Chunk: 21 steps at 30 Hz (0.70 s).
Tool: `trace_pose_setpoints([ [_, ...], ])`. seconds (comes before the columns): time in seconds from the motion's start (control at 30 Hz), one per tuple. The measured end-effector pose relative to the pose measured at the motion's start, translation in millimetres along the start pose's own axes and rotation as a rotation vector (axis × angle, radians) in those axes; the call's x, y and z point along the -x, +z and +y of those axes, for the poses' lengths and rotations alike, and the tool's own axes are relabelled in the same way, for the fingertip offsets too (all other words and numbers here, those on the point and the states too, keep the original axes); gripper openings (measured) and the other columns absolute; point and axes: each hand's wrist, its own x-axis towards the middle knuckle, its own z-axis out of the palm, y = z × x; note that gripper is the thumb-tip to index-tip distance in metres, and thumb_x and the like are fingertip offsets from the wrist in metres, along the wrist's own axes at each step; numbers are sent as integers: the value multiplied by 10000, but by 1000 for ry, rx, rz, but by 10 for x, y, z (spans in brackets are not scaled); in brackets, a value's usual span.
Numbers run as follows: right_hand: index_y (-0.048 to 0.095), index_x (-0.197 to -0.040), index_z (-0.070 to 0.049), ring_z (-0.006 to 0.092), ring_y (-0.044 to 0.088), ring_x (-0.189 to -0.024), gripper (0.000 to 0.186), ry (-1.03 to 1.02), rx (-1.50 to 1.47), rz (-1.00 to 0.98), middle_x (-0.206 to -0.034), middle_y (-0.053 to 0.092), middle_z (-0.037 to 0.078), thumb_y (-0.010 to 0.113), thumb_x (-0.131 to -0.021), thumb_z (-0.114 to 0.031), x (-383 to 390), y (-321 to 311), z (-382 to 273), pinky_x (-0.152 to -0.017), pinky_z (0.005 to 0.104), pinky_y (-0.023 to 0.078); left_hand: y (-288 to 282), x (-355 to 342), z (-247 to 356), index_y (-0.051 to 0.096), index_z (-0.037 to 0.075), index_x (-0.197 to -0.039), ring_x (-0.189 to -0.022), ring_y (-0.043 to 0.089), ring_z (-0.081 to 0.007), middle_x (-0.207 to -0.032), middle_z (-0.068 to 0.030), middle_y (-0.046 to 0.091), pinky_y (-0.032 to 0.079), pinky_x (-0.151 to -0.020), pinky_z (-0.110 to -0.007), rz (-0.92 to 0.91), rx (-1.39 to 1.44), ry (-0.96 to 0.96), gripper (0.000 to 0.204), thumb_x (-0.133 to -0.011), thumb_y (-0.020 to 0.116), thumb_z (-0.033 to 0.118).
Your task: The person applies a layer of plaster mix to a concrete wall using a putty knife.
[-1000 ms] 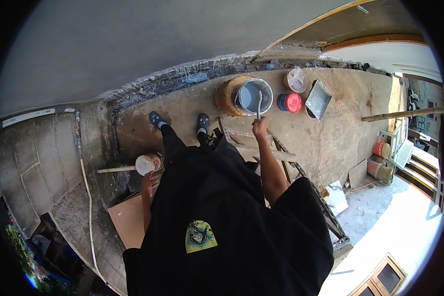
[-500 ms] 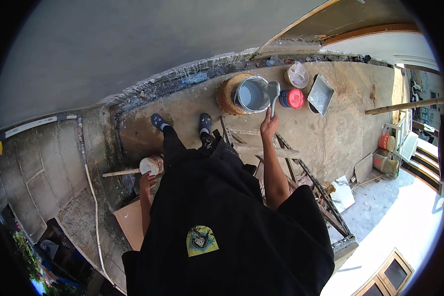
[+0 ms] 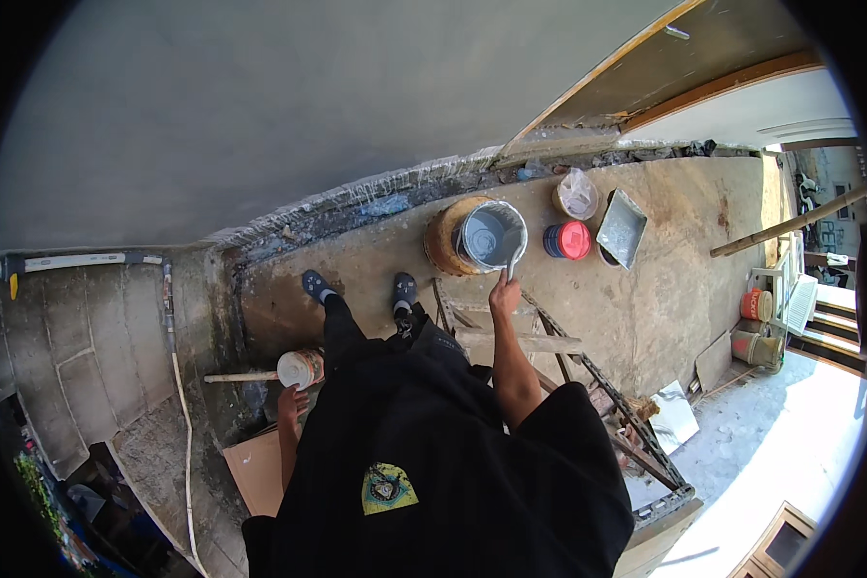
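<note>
My right hand (image 3: pixel 505 294) is closed round the handle of a grey-coated paintbrush (image 3: pixel 513 258), held at the near right rim of a paint bucket (image 3: pixel 522 229). Grey-blue paint fills part of that bucket, and the brush's lower end is hard to make out against the rim. The bucket stands against or on a rusty-brown drum (image 3: pixel 440 238). My left hand (image 3: pixel 292 403) hangs at my left side with its fingers apart, holding nothing. Beside it in the picture is a white-topped small bucket (image 3: pixel 299 370), apparently lower down.
Right of the paint bucket stand a red-lidded blue can (image 3: pixel 570 241), a plastic-lined tub (image 3: pixel 576 196) and a grey paint tray (image 3: pixel 623 229). A metal-and-wood trestle (image 3: pixel 607 385) is by my right side. The grey wall (image 3: pixel 308 116) rises ahead; a wooden pole (image 3: pixel 785 223) juts in at right.
My right hand has moved left and toward me, bringing the brush from beside the bucket to its rim. The view has tilted slightly, shifting the floor things lower. My left hand stays empty.
</note>
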Motion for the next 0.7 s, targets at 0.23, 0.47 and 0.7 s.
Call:
trace_pose_setpoints([
  [0.23,577,-907,7,449,548,-782,424,18,-78,-40,-785,577,273,455,-881,-399,21,2,84,-667,509,404,148,-199,131,460,107,-1188,-899,572,-253,-1009,-112,604,429,-812,-440,-93,34,8,409,-881,385,366],
  [0.47,567,-868,-4,447,553,-776,389,-138,57,-99,-804,583,263,456,-879,-377,19,-56,-113,-666,505,423,76,-568,159,471,90,-1114,-802,597,-270,-926,-112,612,493,-713,-402,33,183,-134,343,-871,421,328],
  [0.7,509,-874,13,463,550,-736,288,-130,-86,-4,-760,579,274,490,-864,-275,157,-61,-11,-630,533,407,-13,-711,110,484,72,-1160,-717,518,-208,-841,-83,566,444,-641,-377,-134,49,400,409,-849,521,336],
])
